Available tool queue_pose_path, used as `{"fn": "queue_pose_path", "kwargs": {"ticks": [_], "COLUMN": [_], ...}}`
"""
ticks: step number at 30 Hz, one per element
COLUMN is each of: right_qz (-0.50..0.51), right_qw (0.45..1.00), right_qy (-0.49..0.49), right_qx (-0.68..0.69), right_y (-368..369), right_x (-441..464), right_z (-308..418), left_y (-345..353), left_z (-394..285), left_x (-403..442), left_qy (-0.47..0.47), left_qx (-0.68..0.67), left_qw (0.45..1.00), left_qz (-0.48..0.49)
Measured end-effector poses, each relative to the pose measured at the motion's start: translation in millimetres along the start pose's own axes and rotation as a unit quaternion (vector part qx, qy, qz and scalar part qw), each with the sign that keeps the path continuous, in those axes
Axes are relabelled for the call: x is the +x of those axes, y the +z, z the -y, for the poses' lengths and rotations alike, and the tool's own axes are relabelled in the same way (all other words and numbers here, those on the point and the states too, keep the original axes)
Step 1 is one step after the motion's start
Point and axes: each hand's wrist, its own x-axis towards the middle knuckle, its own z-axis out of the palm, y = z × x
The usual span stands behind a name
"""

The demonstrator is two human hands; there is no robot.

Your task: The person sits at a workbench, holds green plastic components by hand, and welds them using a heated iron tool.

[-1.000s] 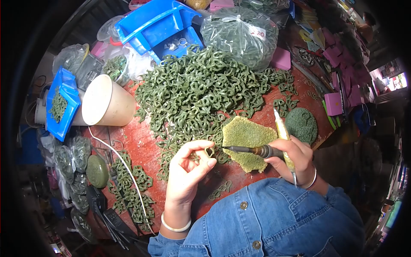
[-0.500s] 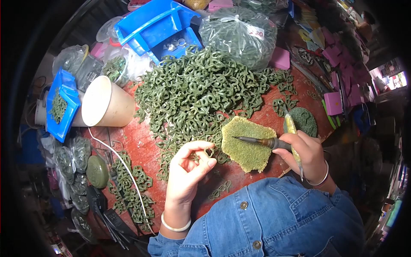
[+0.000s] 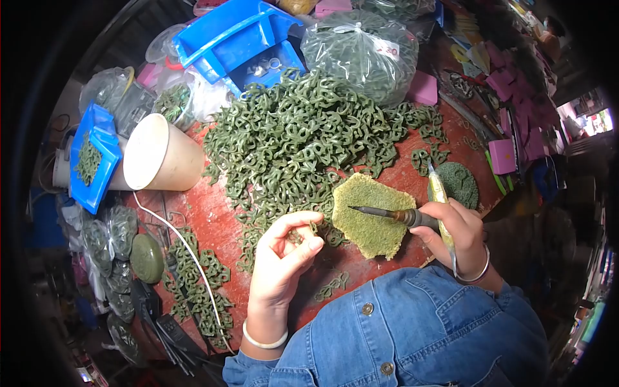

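My left hand (image 3: 280, 258) pinches a small green openwork piece (image 3: 314, 228) between thumb and fingertips, just left of the sponge. My right hand (image 3: 456, 233) is closed around a soldering iron (image 3: 401, 216) with a dark pointed tip, which extends left over a rough yellow-green sponge (image 3: 374, 242). A slim yellow-handled tool (image 3: 439, 193) with pointed metal ends is also in the right hand, crossing the iron's handle. Behind both hands lies a large heap of similar green pieces (image 3: 303, 129). A few loose pieces (image 3: 332, 286) rest near the denim shirt.
At the back stand a blue bin (image 3: 225, 39) and a clear bag of green pieces (image 3: 358, 58). A white cup (image 3: 161, 155) and a blue tray (image 3: 97, 161) are at left. A white cord (image 3: 187, 242) crosses the red table (image 3: 213, 206). Pink blocks (image 3: 503, 156) lie right.
The small green piece in my left fingers has turned and now appears narrower. The iron's tip has shifted slightly left. Both hands otherwise stay in nearly the same place.
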Motion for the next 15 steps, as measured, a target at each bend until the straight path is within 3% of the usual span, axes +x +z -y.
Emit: {"fn": "queue_pose_path", "kwargs": {"ticks": [15], "right_qz": [-0.001], "right_qw": [0.996], "right_qy": [-0.048], "right_qx": [0.071], "right_y": [26.8], "right_x": [-3.1], "right_z": [2.5], "left_y": [-0.2], "left_z": [-2.7], "left_x": [-0.5], "left_qy": [-0.019], "left_qx": [-0.031], "left_qw": [0.999], "left_qz": [0.010]}}
